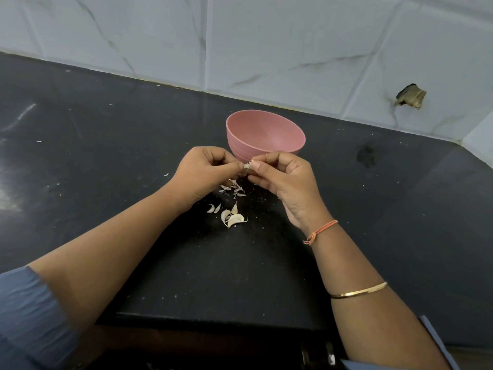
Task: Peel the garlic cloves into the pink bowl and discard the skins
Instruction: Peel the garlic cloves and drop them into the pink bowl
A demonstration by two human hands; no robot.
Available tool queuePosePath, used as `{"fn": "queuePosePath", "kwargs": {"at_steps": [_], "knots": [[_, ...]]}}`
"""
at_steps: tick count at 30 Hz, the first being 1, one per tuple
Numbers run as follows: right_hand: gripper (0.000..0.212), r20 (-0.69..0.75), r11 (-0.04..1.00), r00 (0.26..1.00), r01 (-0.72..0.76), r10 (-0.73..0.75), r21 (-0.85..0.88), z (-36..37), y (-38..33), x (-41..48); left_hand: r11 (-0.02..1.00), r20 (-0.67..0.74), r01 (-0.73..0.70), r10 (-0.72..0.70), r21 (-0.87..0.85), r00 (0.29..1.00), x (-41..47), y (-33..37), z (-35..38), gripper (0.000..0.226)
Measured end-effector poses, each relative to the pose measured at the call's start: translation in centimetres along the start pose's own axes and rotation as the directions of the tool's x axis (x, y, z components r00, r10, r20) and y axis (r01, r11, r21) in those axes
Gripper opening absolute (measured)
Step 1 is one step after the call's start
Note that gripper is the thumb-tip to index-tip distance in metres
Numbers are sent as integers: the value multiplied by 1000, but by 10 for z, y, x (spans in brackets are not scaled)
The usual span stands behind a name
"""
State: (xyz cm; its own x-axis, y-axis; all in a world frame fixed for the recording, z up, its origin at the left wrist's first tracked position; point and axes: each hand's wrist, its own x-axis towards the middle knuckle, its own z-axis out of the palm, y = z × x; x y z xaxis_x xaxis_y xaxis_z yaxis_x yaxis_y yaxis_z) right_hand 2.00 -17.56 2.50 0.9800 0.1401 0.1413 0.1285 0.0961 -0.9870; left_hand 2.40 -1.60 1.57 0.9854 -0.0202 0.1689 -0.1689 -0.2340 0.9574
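Both hands meet just in front of the pink bowl [265,137], which stands on the dark worktop [106,161]; the left hand [205,170] and the right hand [285,180] each have fingers curled in a pinch on one small garlic clove [247,166] held between them. Beneath the hands lie loose skins [232,188]; nearer the person, a few unpeeled cloves [232,217] rest on the worktop.

black countertop [106,156], marbled wall tiles [266,44], broken hole in tile [410,96]
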Motion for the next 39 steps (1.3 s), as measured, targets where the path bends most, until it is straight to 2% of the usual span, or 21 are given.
{"fn": "queuePosePath", "kwargs": {"at_steps": [8,13,17,22,28,39], "knots": [[8,32,983,996,89,-85,-160,0,5,3,996,43,44,-40,-78,998,0,0,1,8],[15,64,906,978,210,-201,-367,-1,8,3,996,58,60,-56,-65,997,0,0,0,5],[20,73,845,962,268,-265,-463,-2,11,5,998,63,63,-61,-20,996,0,-1,-1,6],[17,97,836,957,287,-274,-468,-2,14,6,999,32,27,-28,43,999,0,-1,-1,6],[18,134,767,938,339,-319,-544,-1,16,7,986,0,-42,43,163,999,-1,-1,1,11],[20,79,852,939,337,-335,-400,2,17,6,982,-28,-43,49,184,998,-1,0,3,9]]}}
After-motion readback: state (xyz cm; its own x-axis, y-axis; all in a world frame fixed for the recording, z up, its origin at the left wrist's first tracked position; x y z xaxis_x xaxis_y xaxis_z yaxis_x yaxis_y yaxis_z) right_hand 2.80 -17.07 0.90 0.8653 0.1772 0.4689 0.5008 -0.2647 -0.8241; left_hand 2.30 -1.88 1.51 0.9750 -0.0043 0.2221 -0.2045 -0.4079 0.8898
